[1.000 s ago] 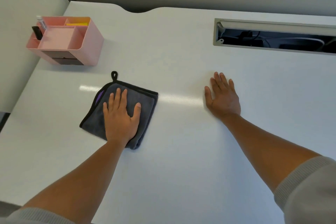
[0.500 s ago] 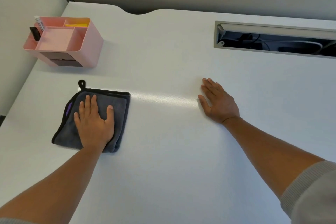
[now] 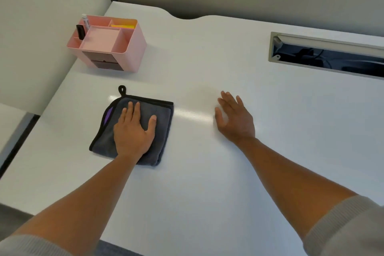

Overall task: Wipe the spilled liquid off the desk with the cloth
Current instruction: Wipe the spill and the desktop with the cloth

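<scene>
Two bare hands lie on the white desk (image 3: 207, 183). Beyond the right hand (image 3: 235, 119), set into the desk, is a long cable slot (image 3: 326, 55). Beyond the left hand (image 3: 135, 129) stands a pink organizer (image 3: 108, 43). Directly under the left hand, the folded grey cloth (image 3: 164, 129) lies flat, pressed by the palm and straight fingers. The right hand rests on the desk, fingers spread and relaxed, holding nothing, well apart from the cloth. A small black loop (image 3: 122, 90) sticks out of the cloth's far corner, past the left fingertips.

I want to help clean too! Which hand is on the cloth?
The left hand lies flat on the gray cloth, fingers straight. The right hand is at the bare white desk beside it, touching no cloth.
</scene>
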Tool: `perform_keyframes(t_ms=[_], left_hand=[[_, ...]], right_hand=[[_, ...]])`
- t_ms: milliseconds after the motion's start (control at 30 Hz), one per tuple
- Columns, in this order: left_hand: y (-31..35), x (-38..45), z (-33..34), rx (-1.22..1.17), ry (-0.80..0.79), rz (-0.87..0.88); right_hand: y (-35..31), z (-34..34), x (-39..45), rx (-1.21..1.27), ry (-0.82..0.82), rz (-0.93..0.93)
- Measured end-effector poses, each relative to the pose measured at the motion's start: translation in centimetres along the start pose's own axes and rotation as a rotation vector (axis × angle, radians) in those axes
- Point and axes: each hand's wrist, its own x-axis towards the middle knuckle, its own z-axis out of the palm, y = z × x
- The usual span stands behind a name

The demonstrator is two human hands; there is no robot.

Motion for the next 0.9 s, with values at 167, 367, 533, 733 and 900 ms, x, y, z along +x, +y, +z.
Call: perform_keyframes(t_ms=[167, 367, 533, 733, 900], left_hand=[[-4.8, 2.0, -3.2, -0.306, 0.167, -0.073], [-12.8, 1.4, -3.6, -0.309, 0.255, -0.223], [-17.0, -0.2, -2.4, -0.253, 0.227, -0.286], [-17.3, -0.3, -1.3, -0.268, 0.241, -0.339], [-17.1, -0.1, -1.2, -0.284, 0.28, -0.349]], right_hand=[[-11.8, 4.1, 1.4, 0.238, -0.161, -0.237], [-19.8, 8.8, 0.6, 0.153, -0.583, -0.388], [-21.4, 11.7, -0.4, -0.031, -0.568, -0.368], [-24.8, 15.0, 2.7, -0.058, -0.545, -0.408], [-28.1, 18.0, 5.5, -0.068, -0.55, -0.403]])
